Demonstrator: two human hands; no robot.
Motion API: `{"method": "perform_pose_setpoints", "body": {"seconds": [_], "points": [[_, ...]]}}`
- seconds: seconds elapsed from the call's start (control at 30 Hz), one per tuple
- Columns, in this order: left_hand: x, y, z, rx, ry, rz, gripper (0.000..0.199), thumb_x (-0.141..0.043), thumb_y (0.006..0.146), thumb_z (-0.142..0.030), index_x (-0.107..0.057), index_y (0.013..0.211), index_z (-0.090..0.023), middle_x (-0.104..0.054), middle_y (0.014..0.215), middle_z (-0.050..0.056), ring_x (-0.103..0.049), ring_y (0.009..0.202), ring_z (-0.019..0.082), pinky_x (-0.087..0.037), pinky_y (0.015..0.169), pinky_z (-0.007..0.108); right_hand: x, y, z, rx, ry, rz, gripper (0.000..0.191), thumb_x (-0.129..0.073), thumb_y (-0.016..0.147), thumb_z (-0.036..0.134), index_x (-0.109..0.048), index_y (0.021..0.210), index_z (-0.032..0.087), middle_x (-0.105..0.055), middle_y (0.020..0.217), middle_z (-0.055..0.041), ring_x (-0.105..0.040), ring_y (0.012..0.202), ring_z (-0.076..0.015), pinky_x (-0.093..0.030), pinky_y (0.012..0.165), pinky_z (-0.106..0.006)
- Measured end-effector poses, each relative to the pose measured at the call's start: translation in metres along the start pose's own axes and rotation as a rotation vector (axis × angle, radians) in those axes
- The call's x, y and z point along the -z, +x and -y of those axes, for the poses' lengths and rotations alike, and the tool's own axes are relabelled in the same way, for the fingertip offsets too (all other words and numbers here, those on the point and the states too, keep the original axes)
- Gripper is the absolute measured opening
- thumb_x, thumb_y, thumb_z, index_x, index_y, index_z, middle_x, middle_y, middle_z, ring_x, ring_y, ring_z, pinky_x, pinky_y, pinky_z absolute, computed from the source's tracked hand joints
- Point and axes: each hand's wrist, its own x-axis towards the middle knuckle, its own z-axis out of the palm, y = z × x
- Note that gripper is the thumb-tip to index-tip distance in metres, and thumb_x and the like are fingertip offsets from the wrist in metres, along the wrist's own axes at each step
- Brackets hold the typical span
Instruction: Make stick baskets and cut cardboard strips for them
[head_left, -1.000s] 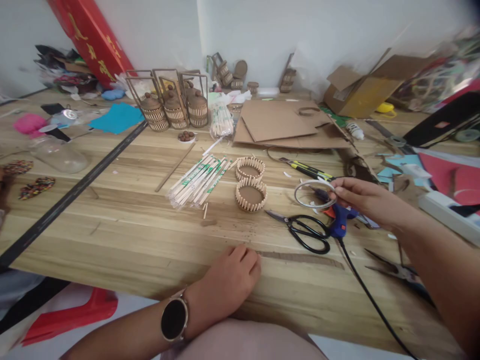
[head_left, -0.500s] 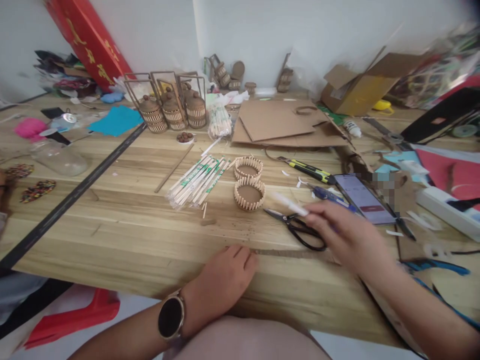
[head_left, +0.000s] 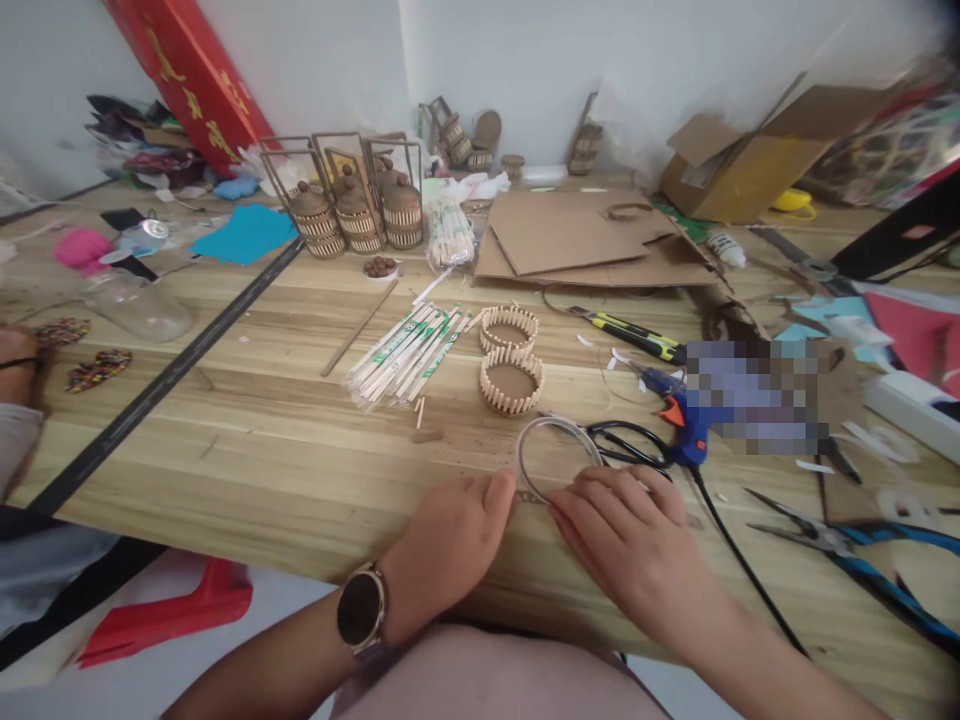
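Observation:
A thin, pale brown strip [head_left: 559,420] is bent into a loop just over the table edge. My left hand [head_left: 454,530] is closed, its thumb and fingers pinching one side of the strip. On the other side my right hand [head_left: 626,535] curls its fingers round the strip's end. Scissors with black handles [head_left: 630,440] lie right behind the loop, partly covered by it and by my right hand. Farther back stand two round cardboard pieces ringed with short sticks, a near one [head_left: 511,382] and a far one [head_left: 510,330].
To the right lie a blue glue gun [head_left: 694,430] with its cord, long-nose pliers [head_left: 832,540] and a yellow-black cutter [head_left: 630,335]. Packed chopsticks [head_left: 412,355] are left of the rings. Cardboard sheets [head_left: 570,235] and basket-like models [head_left: 352,215] stand behind. Another person's arm [head_left: 19,370] shows at left.
My right hand has come left and down to the strip; the white piece it held no longer shows. The strip, flat before, is now bent into a loop. The glue gun is uncovered.

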Motion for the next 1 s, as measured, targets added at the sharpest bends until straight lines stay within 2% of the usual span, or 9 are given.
{"method": "perform_pose_setpoints", "body": {"seconds": [0.17, 0.3, 0.37, 0.43, 0.5, 0.6, 0.7, 0.8, 1.0], "points": [[0.004, -0.002, -0.004, -0.044, 0.023, 0.067, 0.013, -0.043, 0.096, -0.01, -0.052, 0.101, -0.017, -0.068, 0.086, 0.005, -0.068, 0.074, 0.023, -0.056, 0.061, 0.034, 0.007, 0.003, -0.002, 0.081, -0.091, 0.022, 0.033, -0.037, 0.095, 0.007, -0.067, 0.106, 0.019, -0.072, 0.082, -0.0037, -0.062, 0.075, -0.0183, -0.039, 0.083, -0.038], [-0.002, -0.007, -0.002, -0.094, -0.012, -0.023, 0.025, -0.039, 0.099, -0.014, -0.049, 0.123, -0.015, -0.07, 0.093, 0.007, -0.069, 0.079, 0.022, -0.057, 0.066, 0.034, 0.019, 0.006, -0.012, 0.117, -0.144, 0.04, 0.035, -0.033, 0.097, 0.012, -0.067, 0.096, 0.021, -0.069, 0.079, -0.0062, -0.059, 0.069, -0.0201, -0.042, 0.072, -0.035], [-0.008, -0.01, 0.001, -0.124, -0.019, -0.114, 0.039, -0.034, 0.102, -0.017, -0.035, 0.141, -0.012, -0.072, 0.098, 0.009, -0.07, 0.082, 0.02, -0.058, 0.069, 0.033, 0.029, 0.005, -0.021, 0.042, -0.143, 0.04, 0.037, -0.03, 0.098, 0.017, -0.066, 0.096, 0.023, -0.069, 0.085, -0.0086, -0.06, 0.071, -0.0218, -0.043, 0.065, -0.034], [-0.015, -0.014, 0.003, -0.148, -0.024, -0.214, 0.046, -0.032, 0.104, -0.019, -0.025, 0.147, -0.007, -0.073, 0.1, 0.011, -0.07, 0.084, 0.019, -0.058, 0.071, 0.031, 0.042, 0.004, -0.031, -0.103, -0.169, 0.046, 0.037, -0.028, 0.099, 0.026, -0.065, 0.097, 0.025, -0.068, 0.094, -0.0111, -0.06, 0.067, -0.0231, -0.04, 0.054, -0.035], [-0.022, -0.019, 0.006, -0.182, -0.007, -0.305, 0.041, -0.034, 0.103, -0.019, -0.034, 0.141, -0.004, -0.073, 0.105, 0.014, -0.071, 0.091, 0.02, -0.058, 0.076, 0.031, 0.056, 0.004, -0.042, -0.278, -0.16, 0.065, 0.036, -0.03, 0.098, 0.038, -0.064, 0.093, 0.026, -0.067, 0.096, -0.0112, -0.059, 0.062, -0.023, -0.036, 0.048, -0.035], [-0.033, -0.027, 0.007, -0.268, 0.07, -0.362, 0.029, -0.04, 0.102, -0.018, -0.053, 0.124, -0.005, -0.071, 0.117, 0.017, -0.067, 0.109, 0.024, -0.056, 0.088, 0.035, 0.064, 0.011, -0.049, -0.45, 0.152, 0.151, 0.036, -0.04, 0.094, 0.052, -0.062, 0.081, 0.027, -0.066, 0.079, -0.0063, -0.059, 0.058, -0.021, -0.04, 0.049, -0.034], [-0.038, -0.031, 0.006, -0.279, 0.104, -0.346, 0.03, -0.041, 0.102, -0.023, -0.058, 0.119, -0.006, -0.068, 0.123, 0.018, -0.065, 0.114, 0.027, -0.054, 0.092, 0.038, 0.048, 0.025, -0.042, -0.546, 0.618, 0.461, 0.034, -0.049, 0.087, 0.055, -0.061, 0.073, 0.027, -0.058, 0.058, -0.0002, -0.051, 0.049, -0.0165, -0.038, 0.044, -0.029], [-0.037, -0.033, 0.004, -0.256, 0.099, -0.323, 0.032, -0.04, 0.102, -0.026, -0.059, 0.118, -0.006, -0.069, 0.122, 0.018, -0.064, 0.115, 0.028, -0.054, 0.092, 0.038, 0.017, 0.042, -0.027, -0.631, 0.874, 0.712, 0.028, -0.052, 0.082, 0.049, -0.06, 0.071, 0.024, -0.056, 0.06, 0.0014, -0.049, 0.054, -0.0144, -0.039, 0.049, -0.026], [-0.037, -0.038, 0.002, -0.224, 0.091, -0.258, 0.036, -0.041, 0.102, -0.031, -0.057, 0.124, -0.008, -0.066, 0.127, 0.017, -0.062, 0.118, 0.027, -0.051, 0.098, 0.039, -0.025, 0.065, -0.017, -0.584, 0.804, 0.848, 0.014, -0.053, 0.082, 0.03, -0.058, 0.071, 0.022, -0.059, 0.064, 0.0014, -0.051, 0.06, -0.0133, -0.039, 0.054, -0.025]]}}
